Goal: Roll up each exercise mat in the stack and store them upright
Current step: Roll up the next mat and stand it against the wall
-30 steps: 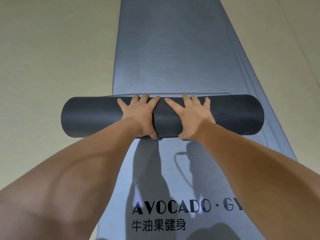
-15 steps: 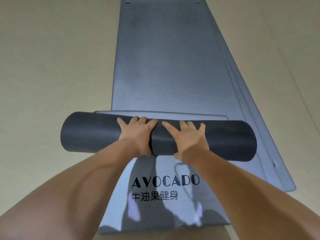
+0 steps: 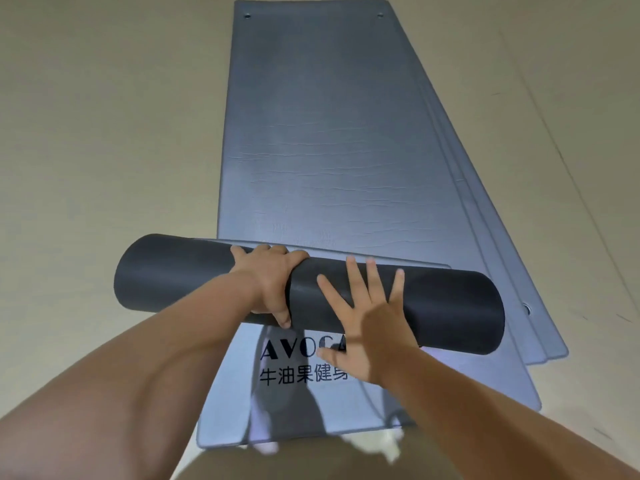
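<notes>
A dark rolled mat (image 3: 194,275) lies crosswise over a stack of flat grey-blue mats (image 3: 329,133) on a beige floor (image 3: 104,133). The left hand (image 3: 266,282) wraps over the roll near its middle, fingers curled over the far side and thumb on the near side. The right hand (image 3: 367,327) is lifted with fingers spread, its palm just off the roll's near face. Below the roll, black lettering (image 3: 298,365) shows on the uppermost flat mat, partly covered by the right hand. Round eyelets (image 3: 527,308) mark the mats' corners.
</notes>
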The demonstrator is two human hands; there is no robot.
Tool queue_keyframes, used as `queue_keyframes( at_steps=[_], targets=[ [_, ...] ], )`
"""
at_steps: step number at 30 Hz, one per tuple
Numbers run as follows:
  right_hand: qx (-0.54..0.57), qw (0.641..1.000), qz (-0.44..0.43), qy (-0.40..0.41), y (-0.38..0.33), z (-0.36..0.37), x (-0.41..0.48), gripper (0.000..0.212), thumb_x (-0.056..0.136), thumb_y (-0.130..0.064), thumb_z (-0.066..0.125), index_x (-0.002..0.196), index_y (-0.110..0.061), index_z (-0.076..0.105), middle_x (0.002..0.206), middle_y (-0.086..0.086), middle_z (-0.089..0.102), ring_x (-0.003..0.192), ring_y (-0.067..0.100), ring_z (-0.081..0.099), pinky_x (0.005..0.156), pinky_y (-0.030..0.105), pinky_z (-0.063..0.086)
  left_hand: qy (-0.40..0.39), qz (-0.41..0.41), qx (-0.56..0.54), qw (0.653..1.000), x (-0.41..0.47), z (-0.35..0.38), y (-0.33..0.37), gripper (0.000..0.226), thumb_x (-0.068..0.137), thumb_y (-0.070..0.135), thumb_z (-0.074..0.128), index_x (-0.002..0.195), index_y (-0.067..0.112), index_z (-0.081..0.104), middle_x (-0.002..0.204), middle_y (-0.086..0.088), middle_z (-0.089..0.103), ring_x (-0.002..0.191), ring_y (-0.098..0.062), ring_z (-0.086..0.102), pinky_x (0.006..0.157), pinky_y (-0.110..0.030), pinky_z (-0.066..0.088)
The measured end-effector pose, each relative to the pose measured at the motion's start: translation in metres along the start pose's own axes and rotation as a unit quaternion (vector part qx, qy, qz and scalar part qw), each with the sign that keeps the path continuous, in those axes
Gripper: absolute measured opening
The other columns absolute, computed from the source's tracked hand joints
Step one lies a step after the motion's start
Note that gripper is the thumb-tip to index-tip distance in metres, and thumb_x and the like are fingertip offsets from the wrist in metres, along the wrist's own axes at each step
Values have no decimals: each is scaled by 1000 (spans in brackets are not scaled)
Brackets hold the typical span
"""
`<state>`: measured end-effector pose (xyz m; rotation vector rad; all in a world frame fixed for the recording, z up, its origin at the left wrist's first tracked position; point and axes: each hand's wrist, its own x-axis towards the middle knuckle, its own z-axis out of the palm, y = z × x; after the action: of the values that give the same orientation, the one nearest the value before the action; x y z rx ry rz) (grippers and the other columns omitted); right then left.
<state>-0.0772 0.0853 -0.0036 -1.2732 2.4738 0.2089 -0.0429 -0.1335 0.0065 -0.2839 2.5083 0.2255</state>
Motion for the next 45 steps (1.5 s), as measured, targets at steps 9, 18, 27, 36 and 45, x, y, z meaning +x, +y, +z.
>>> queue_keyframes(
  at_steps=[9,18,27,36,45],
  targets=[
    [-29,999,17,-17,8,3,23,136,67,-99,48,148,-39,-44,165,16,-35,153,49,-22,113,79,-8,314,95,7,945,-25,51,-12,88,79,75,54,151,26,44,157,-2,43,143,-31,39,117,-70,14],
    [-17,999,10,-28,39,-26,65,155,48,-88,77,158,-43,-23,173,10,2,157,41,8,120,73,13,253,-81,-48,963,-7,69,34,95,86,85,14,162,30,-2,171,-4,-10,155,-32,-18,112,-76,-5],
    [9,999,-3,-50,54,-48,97,154,49,-88,77,155,-46,-27,169,7,22,153,34,27,122,70,12,221,-67,-106,967,26,25,18,91,85,83,8,161,33,11,170,2,6,156,-25,-8,114,-74,-10],
    [100,977,7,-190,66,-73,130,158,32,-78,88,159,-52,-2,136,-1,59,115,28,58,100,44,53,218,-62,-107,968,22,28,18,96,81,88,12,161,34,11,169,4,7,156,-22,-9,114,-72,-12],
    [147,976,50,-151,46,-61,99,139,47,-68,89,159,-48,9,113,-4,62,97,24,60,89,40,56,221,-38,-92,970,-8,33,4,86,89,81,14,162,37,7,171,7,-5,156,-18,-14,118,-69,-6]
  ],
)
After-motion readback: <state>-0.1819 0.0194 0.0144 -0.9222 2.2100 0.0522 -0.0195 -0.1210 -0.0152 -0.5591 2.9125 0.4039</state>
